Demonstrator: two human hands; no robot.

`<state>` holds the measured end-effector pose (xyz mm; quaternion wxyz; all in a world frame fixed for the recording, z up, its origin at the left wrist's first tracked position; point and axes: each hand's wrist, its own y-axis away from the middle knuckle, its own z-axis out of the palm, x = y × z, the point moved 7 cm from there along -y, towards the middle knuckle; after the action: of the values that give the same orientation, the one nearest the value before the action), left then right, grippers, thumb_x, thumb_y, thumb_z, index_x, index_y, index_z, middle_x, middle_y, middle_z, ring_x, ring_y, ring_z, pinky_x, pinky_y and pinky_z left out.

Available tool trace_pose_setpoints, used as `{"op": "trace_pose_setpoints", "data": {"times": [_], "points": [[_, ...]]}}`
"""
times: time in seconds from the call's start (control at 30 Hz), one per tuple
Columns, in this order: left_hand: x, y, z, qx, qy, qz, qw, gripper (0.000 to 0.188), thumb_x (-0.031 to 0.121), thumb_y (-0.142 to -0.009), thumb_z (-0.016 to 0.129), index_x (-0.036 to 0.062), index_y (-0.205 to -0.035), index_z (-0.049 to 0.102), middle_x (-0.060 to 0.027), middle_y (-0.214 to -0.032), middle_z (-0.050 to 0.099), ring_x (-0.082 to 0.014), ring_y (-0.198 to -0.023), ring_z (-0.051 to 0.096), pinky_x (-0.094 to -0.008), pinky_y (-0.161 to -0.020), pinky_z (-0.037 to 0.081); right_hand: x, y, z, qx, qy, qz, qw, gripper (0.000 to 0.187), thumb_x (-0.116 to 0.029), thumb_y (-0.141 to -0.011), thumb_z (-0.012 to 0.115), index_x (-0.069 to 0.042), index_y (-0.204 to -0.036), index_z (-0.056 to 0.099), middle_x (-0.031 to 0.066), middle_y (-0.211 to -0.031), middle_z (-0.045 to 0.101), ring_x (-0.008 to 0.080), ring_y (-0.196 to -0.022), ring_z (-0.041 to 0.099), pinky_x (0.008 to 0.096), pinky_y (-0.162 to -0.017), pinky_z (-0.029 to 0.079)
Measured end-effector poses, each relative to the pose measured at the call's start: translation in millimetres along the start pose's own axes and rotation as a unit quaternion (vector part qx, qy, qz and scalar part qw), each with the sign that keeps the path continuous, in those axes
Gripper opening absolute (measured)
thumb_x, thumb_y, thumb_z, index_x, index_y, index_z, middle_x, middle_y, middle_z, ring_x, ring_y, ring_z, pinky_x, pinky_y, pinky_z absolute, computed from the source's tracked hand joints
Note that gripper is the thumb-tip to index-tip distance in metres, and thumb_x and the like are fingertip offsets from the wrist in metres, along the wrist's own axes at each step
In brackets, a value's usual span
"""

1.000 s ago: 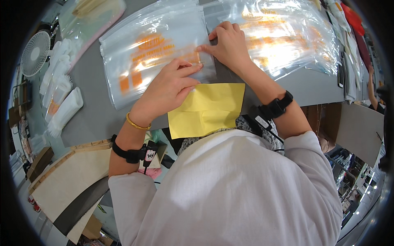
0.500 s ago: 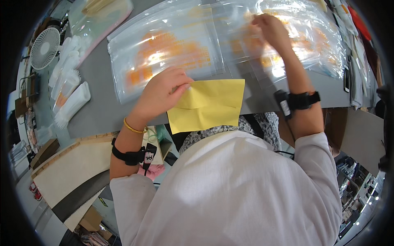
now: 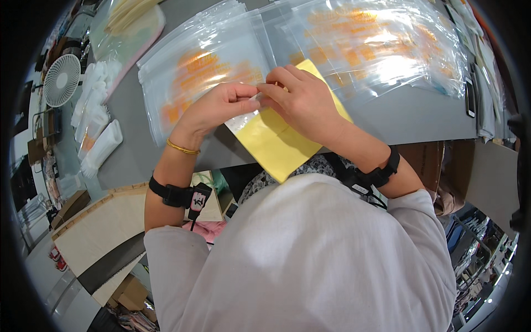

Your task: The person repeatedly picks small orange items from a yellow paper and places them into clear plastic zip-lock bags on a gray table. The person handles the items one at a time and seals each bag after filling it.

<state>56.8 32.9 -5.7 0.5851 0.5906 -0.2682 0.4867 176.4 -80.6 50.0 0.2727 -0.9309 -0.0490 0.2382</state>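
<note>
A yellow sheet (image 3: 282, 145) is tilted in front of me, reaching over the table's near edge toward my lap. My left hand (image 3: 218, 108) is closed in a pinch at the sheet's upper left side, beside a shiny, whitish patch (image 3: 239, 122) that looks like film. Across the sheet lies my right hand (image 3: 304, 102), its fingers bent and drawn together. The fingertips of both hands meet, with a small whitish bit between them. What the right fingers grip is hidden.
Clear plastic bags with orange print lie in a left stack (image 3: 202, 66) and a right spread (image 3: 365, 50) on the grey table (image 3: 409, 119). Rolled clear plastic (image 3: 102, 146) and a white fan (image 3: 62, 80) are at left. A phone (image 3: 470, 97) rests near the right edge.
My right hand has come back from the right-hand bags to meet my left fingertips. The yellow sheet has turned and now lies partly under the right hand.
</note>
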Motion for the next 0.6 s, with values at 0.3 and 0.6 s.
{"op": "trace_pose_setpoints", "data": {"times": [0.3,0.6], "points": [[-23.6,19.0,8.4,0.004,0.061,-0.027,0.998,0.045,0.006,-0.102,0.066,-0.0061,-0.146,0.06,-0.0039,-0.122,0.073,-0.0061,-0.107,0.068,-0.0209,-0.093,0.054,-11.7,9.2,5.1,0.013,-0.049,-0.013,0.999,0.015,-0.011,-0.078,0.083,-0.01,-0.091,0.075,0.0007,-0.094,0.067,0.0213,-0.088,0.066,0.0348,-0.074,0.056],[-24.6,16.1,6.7,-0.019,0.015,0.002,1.0,0.044,0.008,-0.103,0.066,-0.0062,-0.145,0.061,-0.0029,-0.12,0.073,-0.005,-0.105,0.067,-0.0216,-0.092,0.054,-19.3,9.9,7.3,0.016,-0.039,0.041,0.998,0.016,-0.007,-0.077,0.084,-0.009,-0.092,0.077,0.0002,-0.095,0.068,0.0216,-0.085,0.066,0.0347,-0.071,0.056]]}}
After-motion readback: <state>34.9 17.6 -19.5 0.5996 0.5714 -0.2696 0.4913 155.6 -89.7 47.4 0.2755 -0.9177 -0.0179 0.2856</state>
